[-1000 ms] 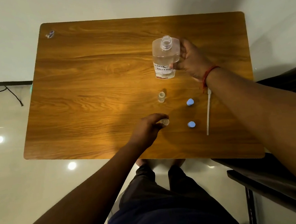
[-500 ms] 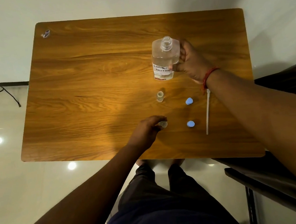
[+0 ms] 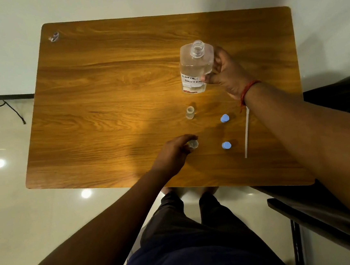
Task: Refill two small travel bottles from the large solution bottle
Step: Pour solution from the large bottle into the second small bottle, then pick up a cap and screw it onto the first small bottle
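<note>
While the right hand (image 3: 227, 75) grips the uncapped large solution bottle (image 3: 196, 66) by its side, upright at the far right of the desk (image 3: 106, 92), the left hand (image 3: 173, 154) pinches the near small travel bottle (image 3: 193, 144) close to the front edge. Second small bottle (image 3: 190, 112) stands open between the two, untouched; two blue caps (image 3: 224, 118) (image 3: 226, 145) lie just right of the small bottles, a white stick (image 3: 246, 133) beyond them.
</note>
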